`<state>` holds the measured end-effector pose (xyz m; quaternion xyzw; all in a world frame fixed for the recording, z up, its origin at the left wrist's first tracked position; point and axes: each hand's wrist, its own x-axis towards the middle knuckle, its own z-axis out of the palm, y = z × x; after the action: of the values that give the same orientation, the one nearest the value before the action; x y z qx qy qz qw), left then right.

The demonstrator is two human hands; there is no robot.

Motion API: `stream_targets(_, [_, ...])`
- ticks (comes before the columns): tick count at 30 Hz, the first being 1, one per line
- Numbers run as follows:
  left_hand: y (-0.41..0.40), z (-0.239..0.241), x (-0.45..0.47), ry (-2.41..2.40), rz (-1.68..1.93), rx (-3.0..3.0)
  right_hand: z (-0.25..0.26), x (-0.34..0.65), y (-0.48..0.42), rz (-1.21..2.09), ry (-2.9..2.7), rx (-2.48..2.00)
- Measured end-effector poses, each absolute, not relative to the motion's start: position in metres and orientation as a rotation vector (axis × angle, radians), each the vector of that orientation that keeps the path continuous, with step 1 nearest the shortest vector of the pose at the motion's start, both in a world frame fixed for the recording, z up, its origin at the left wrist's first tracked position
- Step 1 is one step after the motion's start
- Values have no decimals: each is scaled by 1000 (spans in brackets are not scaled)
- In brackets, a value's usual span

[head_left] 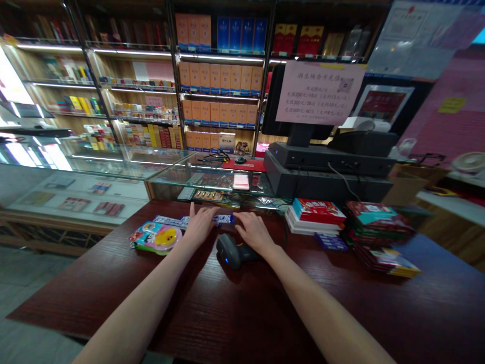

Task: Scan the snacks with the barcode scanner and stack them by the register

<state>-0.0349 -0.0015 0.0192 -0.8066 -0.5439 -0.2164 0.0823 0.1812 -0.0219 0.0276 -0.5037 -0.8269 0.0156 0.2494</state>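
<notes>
Both of my hands rest on a long blue-and-white packet (223, 219) lying across the far side of a dark wooden counter (235, 308). My left hand (200, 223) lies palm down on the packet's left part with fingers stretched out. My right hand (252, 231) covers its right end, fingers curved over it. Just below my right hand sits a black handheld barcode scanner (232, 251) with a blue light, its cable running right.
A colourful snack pack (157, 236) lies left of my hands. Stacks of red and green packets (317, 213) (377, 227) sit on the right. Behind stand a glass display case (212, 179), a black till with monitor (326, 162) and shelves of boxed goods (220, 76).
</notes>
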Motion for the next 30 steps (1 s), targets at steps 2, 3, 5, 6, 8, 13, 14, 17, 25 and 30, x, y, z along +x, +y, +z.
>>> stream_targets(2, [-4, 23, -28, -1559, -671, -2421, 28, 184, -24, 4, -2222, -1328])
stream_targets(3, [-6, 25, -24, -1534, -679, -2419, 29, 186, -25, -15, -2215, -1307])
stream_targets(5, [-10, 31, -17, -1492, -690, -2415, 30, 190, -28, -51, -2214, -1271])
stream_targets(6, [-12, 33, -14, -1463, -688, -2428, 31, 193, -30, -69, -2213, -1258])
stream_targets(8, [-15, 39, -8, -1393, -702, -2445, 33, 197, -34, -100, -2205, -1245])
stream_targets(13, [-19, 49, 4, -1247, -781, -2427, 36, 209, -45, -176, -2124, -1233])
stream_targets(14, [-19, 50, 5, -1217, -804, -2429, 36, 212, -47, -190, -2103, -1226])
stream_targets(17, [-19, 51, 8, -1123, -886, -2467, 34, 218, -51, -214, -2051, -1208])
stream_targets(25, [-18, 55, 12, -980, -970, -2559, 29, 225, -61, -230, -2015, -1235])
stream_targets(30, [-24, 54, 16, -992, -998, -2566, 27, 225, -65, -193, -1937, -1203])
